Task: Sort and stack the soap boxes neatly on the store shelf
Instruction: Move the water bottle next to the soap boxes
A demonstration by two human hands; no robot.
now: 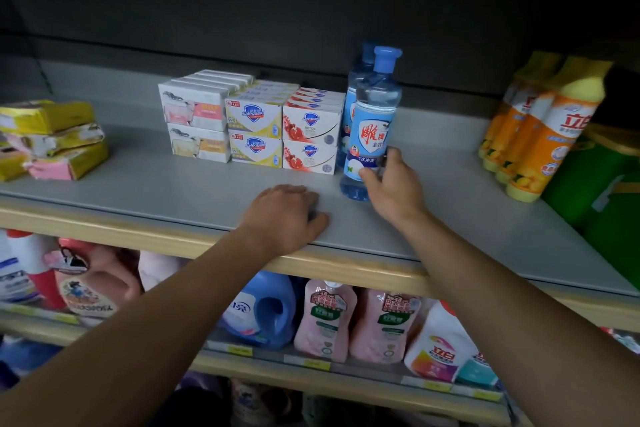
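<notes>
Your right hand (391, 184) curls thumb and fingers round the base of the clear blue dish-soap bottle (372, 125), centre-right of frame; grip low, slide it upright. Your left hand (287, 215) rests knuckles-up on the smooth grey shelf (138, 184), fingers tucked under, holding nothing I can see. The glossy cardboard soap boxes (252, 125) sit stacked two high just left of the bottle, edges flush.

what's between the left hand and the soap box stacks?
Nothing: head view shows bare grey shelf between the left hand, resting near the shelf's front edge, and the soap box stacks.
</notes>
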